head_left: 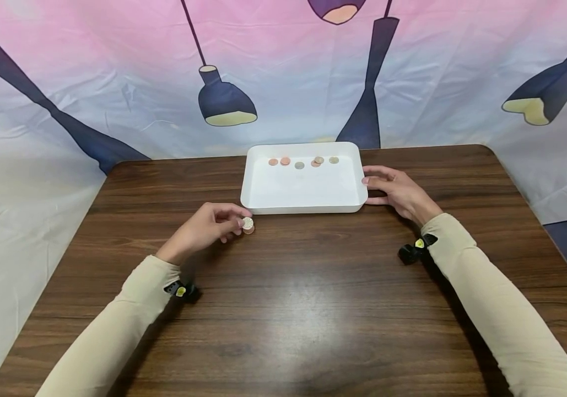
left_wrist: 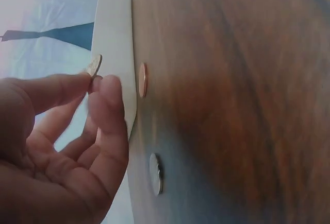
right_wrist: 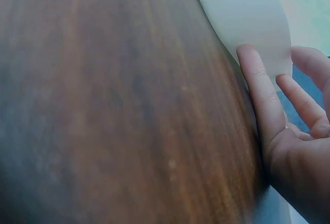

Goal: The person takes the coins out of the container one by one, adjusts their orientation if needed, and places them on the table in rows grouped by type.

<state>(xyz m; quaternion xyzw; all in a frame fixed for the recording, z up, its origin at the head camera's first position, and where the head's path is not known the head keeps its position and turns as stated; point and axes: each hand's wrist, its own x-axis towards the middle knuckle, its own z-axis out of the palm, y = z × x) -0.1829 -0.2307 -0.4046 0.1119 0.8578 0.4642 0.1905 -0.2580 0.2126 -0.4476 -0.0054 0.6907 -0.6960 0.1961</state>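
Note:
My left hand [head_left: 207,226] pinches a coin [head_left: 247,221] between thumb and fingertips at the near left corner of a white tray [head_left: 308,193]. In the left wrist view that coin [left_wrist: 96,65] is tilted nearly edge-on. Two more coins lie on the table beneath: a copper coin [left_wrist: 143,80] by the tray's wall and a silver coin [left_wrist: 156,174], which the hand hides in the head view. At the tray's right end, my right hand [head_left: 399,193] touches the side with extended fingers. One straight digit [right_wrist: 260,87] lies against the tray wall [right_wrist: 247,13] in the right wrist view.
Inside the tray, along its far side, lie several coins, among them a copper coin [head_left: 285,161], a silver coin [head_left: 300,165] and a brass-toned coin [head_left: 334,160]. Behind the wooden table [head_left: 303,309] hangs a cloth backdrop [head_left: 283,71] with printed lamps.

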